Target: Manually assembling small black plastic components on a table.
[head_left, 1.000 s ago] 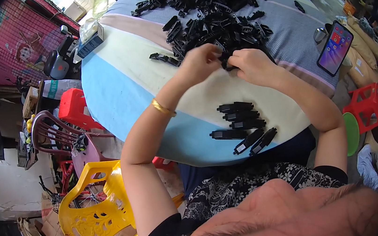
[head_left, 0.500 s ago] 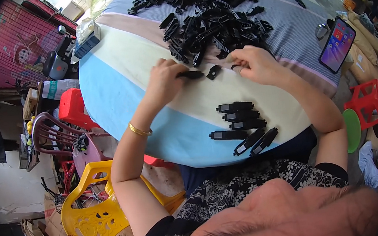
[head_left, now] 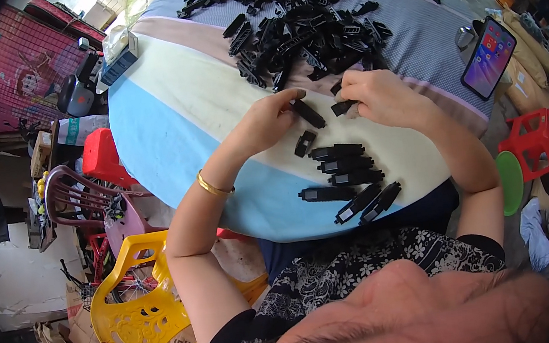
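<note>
My left hand (head_left: 273, 118) pinches one end of a long black plastic part (head_left: 309, 114), which slants down to the right. A short black piece (head_left: 305, 143) lies on the cloth just below that hand. My right hand (head_left: 375, 94) is closed on a small black plastic piece (head_left: 343, 107) at its fingertips; its exact shape is partly hidden by the fingers. Nearer me, several slim black plastic parts (head_left: 345, 163) with grey patches lie in a loose group. Beyond both hands spreads a large heap of black plastic parts (head_left: 313, 36).
A striped cloth covers the round table (head_left: 151, 118). On its right edge stands a phone (head_left: 490, 57); a blue box (head_left: 119, 61) sits at the far left. Around it are a yellow chair (head_left: 137, 312), a pink chair (head_left: 122, 217) and red stools (head_left: 533, 143).
My left hand has turned, and its black part now points toward the right hand. The short black piece now lies lower on the cloth. My right hand has brought a small piece into view.
</note>
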`<state>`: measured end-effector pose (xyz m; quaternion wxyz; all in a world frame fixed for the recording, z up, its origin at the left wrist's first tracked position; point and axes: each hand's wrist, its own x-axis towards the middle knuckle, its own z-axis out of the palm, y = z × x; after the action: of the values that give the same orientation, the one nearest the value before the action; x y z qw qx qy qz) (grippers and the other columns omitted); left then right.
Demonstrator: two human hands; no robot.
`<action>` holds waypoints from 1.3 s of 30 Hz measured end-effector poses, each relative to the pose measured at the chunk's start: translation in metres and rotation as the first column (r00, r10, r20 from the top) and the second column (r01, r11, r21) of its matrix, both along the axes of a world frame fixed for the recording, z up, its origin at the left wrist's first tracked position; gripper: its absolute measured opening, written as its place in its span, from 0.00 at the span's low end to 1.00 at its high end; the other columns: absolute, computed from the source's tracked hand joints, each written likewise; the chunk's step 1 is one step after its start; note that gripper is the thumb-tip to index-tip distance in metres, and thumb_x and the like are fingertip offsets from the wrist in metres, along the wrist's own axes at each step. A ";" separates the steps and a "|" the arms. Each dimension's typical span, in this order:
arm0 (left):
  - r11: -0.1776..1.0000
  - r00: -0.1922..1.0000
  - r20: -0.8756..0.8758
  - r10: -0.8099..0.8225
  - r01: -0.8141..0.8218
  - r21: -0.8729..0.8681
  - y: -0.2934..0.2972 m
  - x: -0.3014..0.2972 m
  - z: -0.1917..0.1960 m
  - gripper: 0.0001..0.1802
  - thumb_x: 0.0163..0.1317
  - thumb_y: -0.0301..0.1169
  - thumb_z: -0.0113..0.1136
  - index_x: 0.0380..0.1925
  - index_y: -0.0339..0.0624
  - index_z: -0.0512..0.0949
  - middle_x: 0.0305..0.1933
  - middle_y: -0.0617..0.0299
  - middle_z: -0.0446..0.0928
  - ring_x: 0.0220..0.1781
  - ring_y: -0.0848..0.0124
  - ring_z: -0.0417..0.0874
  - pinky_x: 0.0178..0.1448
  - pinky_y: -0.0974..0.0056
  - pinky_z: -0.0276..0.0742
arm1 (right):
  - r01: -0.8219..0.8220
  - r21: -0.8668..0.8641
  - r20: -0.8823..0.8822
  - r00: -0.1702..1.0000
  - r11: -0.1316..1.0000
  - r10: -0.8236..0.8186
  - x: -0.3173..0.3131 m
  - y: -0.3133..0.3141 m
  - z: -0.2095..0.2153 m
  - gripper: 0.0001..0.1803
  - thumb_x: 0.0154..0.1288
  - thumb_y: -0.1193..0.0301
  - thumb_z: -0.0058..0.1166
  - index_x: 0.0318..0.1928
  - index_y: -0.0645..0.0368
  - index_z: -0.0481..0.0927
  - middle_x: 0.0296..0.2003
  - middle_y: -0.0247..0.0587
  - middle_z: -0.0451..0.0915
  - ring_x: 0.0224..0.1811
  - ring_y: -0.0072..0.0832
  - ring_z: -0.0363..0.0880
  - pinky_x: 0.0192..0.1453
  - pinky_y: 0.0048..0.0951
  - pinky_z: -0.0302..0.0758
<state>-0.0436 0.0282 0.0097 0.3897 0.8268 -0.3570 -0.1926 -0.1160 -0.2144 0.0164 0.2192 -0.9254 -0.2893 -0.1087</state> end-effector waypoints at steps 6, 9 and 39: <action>0.992 0.828 0.557 0.069 0.002 -0.125 -0.008 -0.010 -0.010 0.14 0.43 0.23 0.62 0.34 0.37 0.82 0.31 0.54 0.75 0.31 0.57 0.77 0.38 0.62 0.75 | 0.120 0.171 -0.044 0.993 0.978 -0.114 -0.004 0.017 -0.001 0.10 0.47 0.79 0.55 0.34 0.63 0.80 0.31 0.42 0.75 0.30 0.37 0.76 0.33 0.34 0.73; 0.991 0.903 0.413 0.118 -0.084 -0.101 -0.012 -0.017 -0.010 0.13 0.42 0.24 0.65 0.32 0.36 0.82 0.31 0.55 0.75 0.30 0.60 0.77 0.37 0.63 0.75 | 0.127 0.096 -0.023 0.992 0.987 -0.126 -0.007 0.019 -0.004 0.10 0.46 0.76 0.55 0.33 0.62 0.81 0.29 0.41 0.75 0.32 0.40 0.77 0.35 0.37 0.74; 0.969 0.687 0.699 0.198 -0.244 -0.035 -0.007 0.009 -0.015 0.13 0.44 0.24 0.61 0.33 0.39 0.73 0.37 0.52 0.73 0.44 0.54 0.74 0.46 0.54 0.72 | -0.307 -0.009 -0.057 0.950 0.952 0.306 -0.008 0.067 0.006 0.17 0.45 0.75 0.60 0.40 0.62 0.77 0.37 0.42 0.75 0.38 0.37 0.74 0.47 0.33 0.73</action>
<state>-0.0344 0.0217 -0.0050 0.2213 0.8862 -0.3694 0.1711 -0.1236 -0.1475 0.0222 0.2331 -0.8738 -0.4244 -0.0454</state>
